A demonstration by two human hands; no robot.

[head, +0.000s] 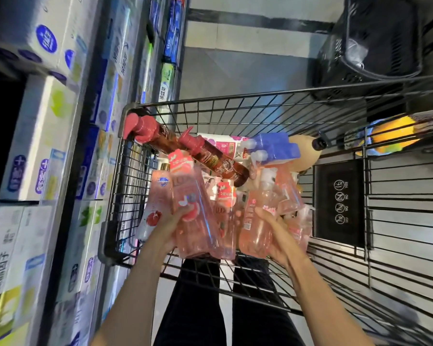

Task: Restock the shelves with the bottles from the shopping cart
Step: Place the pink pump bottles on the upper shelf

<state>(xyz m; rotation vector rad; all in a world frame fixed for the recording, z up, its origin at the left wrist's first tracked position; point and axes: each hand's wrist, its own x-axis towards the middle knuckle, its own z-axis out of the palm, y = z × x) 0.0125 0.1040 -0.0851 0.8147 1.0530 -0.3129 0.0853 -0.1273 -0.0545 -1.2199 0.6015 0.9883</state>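
Reaching down into the shopping cart (125, 186) from its near end, both hands are already loaded: the left hand (164, 228) curls under a tall clear pink bottle (193, 211), with more pink bottles bunched against it, while the right hand (273, 231) wraps its fingers round the side of a paler pink bottle (256, 221). Gathering several at once looks like a way to save trips to the shelf. Beyond the hands the rest of the load lies heaped as it fell, two dark red pump bottles (210, 156) slanting across the pile and a blue-capped pack (275, 146) behind them. The shelves (68, 136), stacked with boxed goods, stand just beside the cart on the left, close enough for a short swing across.
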